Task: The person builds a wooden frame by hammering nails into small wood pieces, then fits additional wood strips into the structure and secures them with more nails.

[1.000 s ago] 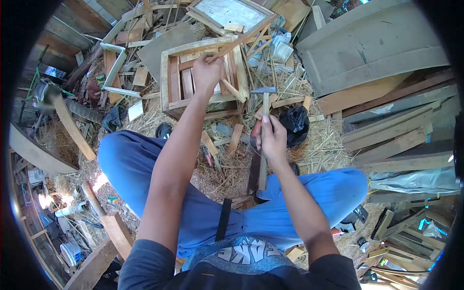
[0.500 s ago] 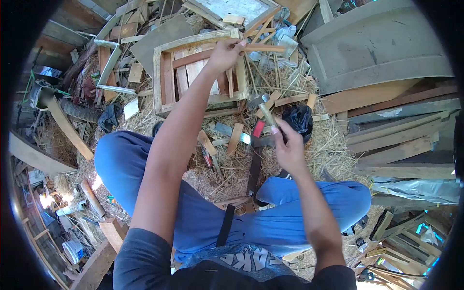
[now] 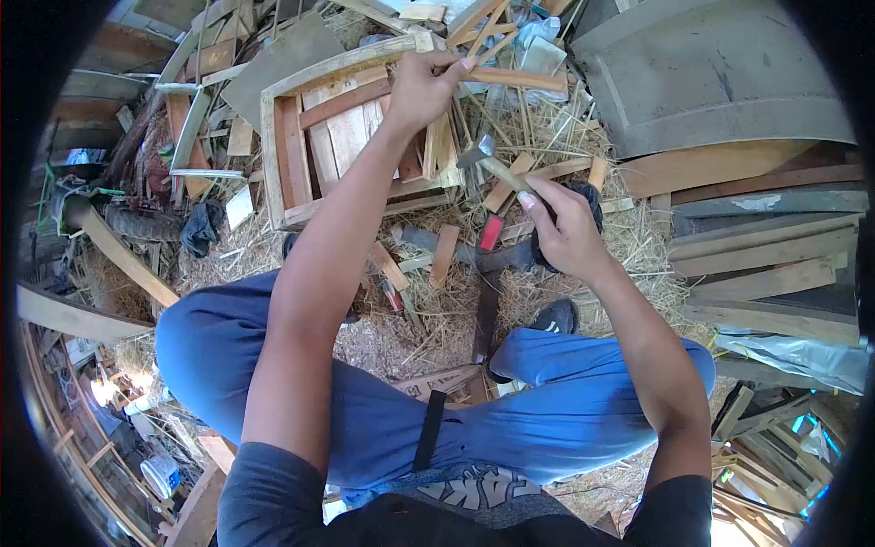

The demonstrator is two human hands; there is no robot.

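Note:
My left hand [image 3: 424, 89] is closed round a narrow wooden strip [image 3: 518, 79] at the top edge of a pale wooden frame [image 3: 271, 150]. Several slats lie across the inside of this frame, and one reddish slat [image 3: 346, 102] runs up towards my left hand. Whether it joins the held strip is hidden by my fingers. In my right hand [image 3: 567, 228] is a hammer [image 3: 501, 171], gripped by its wooden handle. Its metal head sits just off the frame's lower right corner, apart from the strip.
Between my legs lies a handsaw [image 3: 486, 314] near a red-ended tool [image 3: 490, 232]. Small wood offcuts [image 3: 445, 255] are scattered on the straw. Stacked boards [image 3: 775, 260] and a large grey panel [image 3: 702, 91] stand at the right; a bent white frame [image 3: 190, 137] lies left.
My right hand has moved right and slightly up, with the hammer head now higher and further left. The frame appears shifted left in view. My left hand still holds the strip.

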